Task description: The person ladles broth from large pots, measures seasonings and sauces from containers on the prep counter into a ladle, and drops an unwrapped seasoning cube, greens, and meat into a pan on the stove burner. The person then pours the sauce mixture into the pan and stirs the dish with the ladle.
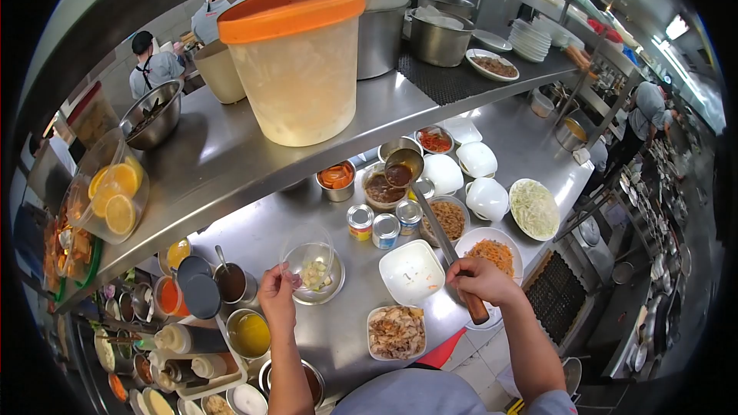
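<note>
My right hand (483,280) is closed around the wooden-ended handle of a long metal ladle (435,219). Dark brown sauce lies in the ladle's bowl, which is over a container of dark sauce (378,189). At the left, my left hand (277,297) pinches the edge of a clear bowl (294,244), tilted above a round metal bowl (329,297). Pale chopped pieces (314,274) show through or below the clear bowl; I cannot tell which. Between my hands stand several small cans (386,229) and a white square bowl (411,272) with a few scraps inside.
Chopped cooked meat (396,332) fills a square dish near my body. Shredded carrot (492,255) and a plate of shredded cabbage (533,209) are at the right. A shelf (384,104) crosses ahead, bearing an orange-rimmed tub (296,77). Sauce pots and bottles crowd the left. Other people work farther off.
</note>
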A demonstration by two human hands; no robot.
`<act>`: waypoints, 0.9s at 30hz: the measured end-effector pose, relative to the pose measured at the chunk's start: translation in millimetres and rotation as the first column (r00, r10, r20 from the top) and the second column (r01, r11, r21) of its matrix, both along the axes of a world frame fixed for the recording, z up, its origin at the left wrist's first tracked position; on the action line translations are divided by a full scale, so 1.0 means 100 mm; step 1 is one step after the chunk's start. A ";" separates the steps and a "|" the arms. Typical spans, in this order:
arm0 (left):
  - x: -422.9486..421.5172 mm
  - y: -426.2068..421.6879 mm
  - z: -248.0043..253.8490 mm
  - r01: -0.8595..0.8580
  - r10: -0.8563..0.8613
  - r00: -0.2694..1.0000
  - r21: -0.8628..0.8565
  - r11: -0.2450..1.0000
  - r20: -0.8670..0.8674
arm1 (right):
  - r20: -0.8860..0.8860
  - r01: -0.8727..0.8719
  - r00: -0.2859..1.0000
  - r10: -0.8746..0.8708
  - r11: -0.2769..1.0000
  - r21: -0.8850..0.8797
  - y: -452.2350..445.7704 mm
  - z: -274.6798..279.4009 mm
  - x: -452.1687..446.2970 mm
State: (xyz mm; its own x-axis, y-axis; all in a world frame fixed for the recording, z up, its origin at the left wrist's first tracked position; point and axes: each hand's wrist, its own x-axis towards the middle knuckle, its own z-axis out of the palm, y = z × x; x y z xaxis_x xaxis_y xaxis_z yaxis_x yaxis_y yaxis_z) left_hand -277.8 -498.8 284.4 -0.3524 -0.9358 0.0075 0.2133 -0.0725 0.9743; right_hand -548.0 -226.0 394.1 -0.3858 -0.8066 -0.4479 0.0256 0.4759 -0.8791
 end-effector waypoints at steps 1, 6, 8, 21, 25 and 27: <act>0.00 0.00 -0.01 0.000 0.000 1.000 -0.001 1.000 0.001 | -0.003 0.018 1.000 -0.018 1.000 0.002 0.00 0.01 0.02; -0.01 0.00 -0.02 0.009 -0.009 1.000 -0.011 1.000 -0.002 | -0.087 0.019 0.996 -0.020 1.000 -0.015 0.03 -0.09 0.05; -0.01 -0.01 -0.07 0.024 -0.024 1.000 -0.039 0.999 -0.008 | -0.089 0.004 0.996 -0.006 1.000 -0.028 0.05 -0.15 0.06; -0.36 -0.09 0.09 0.064 -0.056 0.998 -0.221 0.973 0.041 | 0.059 0.125 0.991 -0.121 0.989 -0.075 0.00 -0.18 0.29; -0.45 -0.09 0.10 0.077 -0.070 0.997 -0.247 0.966 0.039 | -0.025 0.097 0.995 -0.098 0.994 -0.056 -0.01 -0.28 0.29; -0.48 -0.10 0.06 0.076 -0.070 0.997 -0.247 0.966 0.032 | -0.054 0.089 0.994 -0.092 0.995 -0.051 -0.01 -0.30 0.31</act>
